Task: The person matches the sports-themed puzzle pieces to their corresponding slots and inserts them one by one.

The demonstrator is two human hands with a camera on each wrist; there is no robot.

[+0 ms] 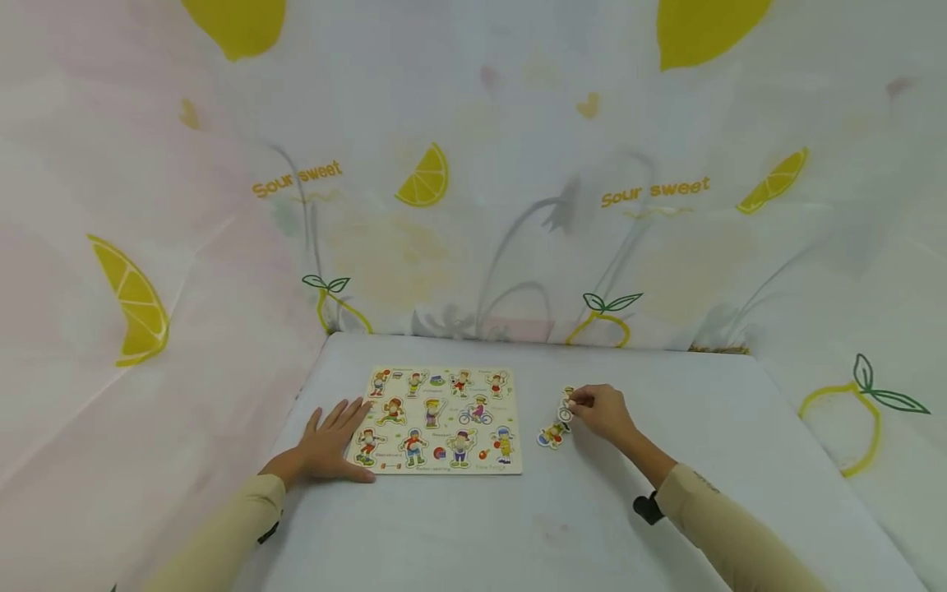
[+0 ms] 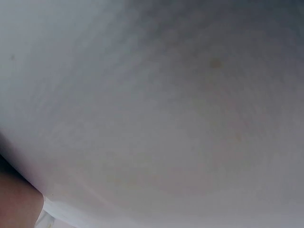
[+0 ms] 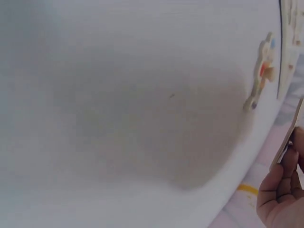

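A cream puzzle board [image 1: 459,418] printed with cartoon children at sports lies flat on the white table. My left hand [image 1: 325,444] rests at its left side with fingers spread, fingertips over the edge. Right of the board, my right hand [image 1: 602,413] pinches a puzzle piece [image 1: 565,409] showing a wheel between thumb and fingers. The right wrist view has this piece [image 3: 284,147] edge-on, thin and wooden, in the fingers. Just below it in the head view, a second colourful puzzle piece [image 1: 552,436] lies on the table. The left wrist view catches only a bit of skin at its corner.
The table [image 1: 473,534] is covered in white cloth. Behind it and at both sides hang pale curtains [image 1: 488,164] with lemon prints and lettering. A dark strap piece [image 1: 649,508] hangs at the right wrist.
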